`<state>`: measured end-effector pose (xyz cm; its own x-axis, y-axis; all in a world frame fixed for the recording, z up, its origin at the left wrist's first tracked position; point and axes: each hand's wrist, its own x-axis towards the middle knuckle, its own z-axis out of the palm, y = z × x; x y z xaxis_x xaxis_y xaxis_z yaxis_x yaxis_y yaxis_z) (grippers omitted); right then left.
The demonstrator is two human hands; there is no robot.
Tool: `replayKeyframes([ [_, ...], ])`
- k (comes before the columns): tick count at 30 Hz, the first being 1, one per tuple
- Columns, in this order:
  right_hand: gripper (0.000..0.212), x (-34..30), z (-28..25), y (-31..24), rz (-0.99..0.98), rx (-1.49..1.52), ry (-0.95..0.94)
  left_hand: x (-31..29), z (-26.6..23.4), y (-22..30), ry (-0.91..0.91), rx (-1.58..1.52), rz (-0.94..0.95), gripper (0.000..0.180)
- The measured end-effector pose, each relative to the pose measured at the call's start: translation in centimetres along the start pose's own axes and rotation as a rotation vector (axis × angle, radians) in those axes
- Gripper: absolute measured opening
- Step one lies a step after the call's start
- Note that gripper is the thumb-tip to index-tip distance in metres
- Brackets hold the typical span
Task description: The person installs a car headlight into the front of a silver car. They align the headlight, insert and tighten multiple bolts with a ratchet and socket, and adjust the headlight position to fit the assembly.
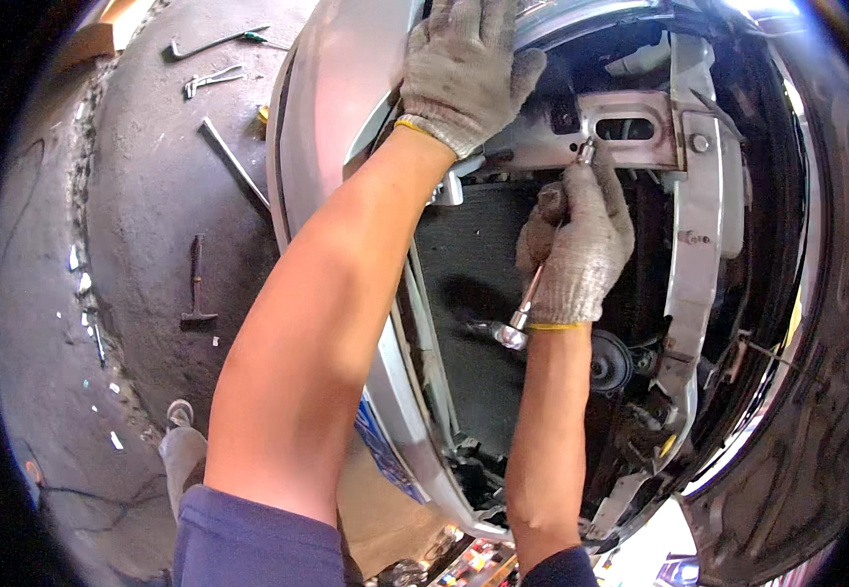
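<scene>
My left hand point(468, 83), in a grey knit glove with a yellow cuff edge, lies with fingers stretched out over the silver car's front point(331, 88); its fingertips run out of view at the top. In my right hand point(586, 240), gloved the same way, is a ratchet wrench point(510, 336). Its chrome head and shaft show below the palm. A small metal socket end point(588, 152) pokes out past the fingertips, against a metal bracket point(644, 112) with an oval slot. The gloved fingers hide the tool's middle.
A silver crossbar point(693, 245) runs along the engine bay, beside a round black horn point(610, 364). The dark raised hood point(816, 430) is at right. On the concrete floor lie a hammer point(197, 284), a metal bar point(233, 161), locking pliers point(214, 80) and a bent wrench point(214, 44).
</scene>
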<state>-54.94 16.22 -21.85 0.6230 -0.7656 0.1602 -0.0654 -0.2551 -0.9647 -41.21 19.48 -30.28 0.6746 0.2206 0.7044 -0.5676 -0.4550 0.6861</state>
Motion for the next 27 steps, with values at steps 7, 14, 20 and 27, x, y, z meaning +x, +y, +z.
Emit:
replayKeyframes([
  [7,0.033,1.1,0.0,0.8,-0.095,-0.067,-0.081,-0.1,0.2,0.2,0.044,0.059,0.04,0.066],
  [14,0.032,0.3,0.0,0.1,0.019,-0.025,-0.142,-0.4,0.2,-0.1,0.016,0.095,0.025,0.061],
  [20,0.02,0.6,-0.4,2.6,-0.028,-0.021,-0.163,-0.5,0.3,0.5,0.017,0.04,-0.013,0.061],
  [27,0.016,0.6,-0.1,1.9,0.025,-0.017,-0.136,-0.1,0.1,0.5,0.001,0.048,0.0,0.062],
])
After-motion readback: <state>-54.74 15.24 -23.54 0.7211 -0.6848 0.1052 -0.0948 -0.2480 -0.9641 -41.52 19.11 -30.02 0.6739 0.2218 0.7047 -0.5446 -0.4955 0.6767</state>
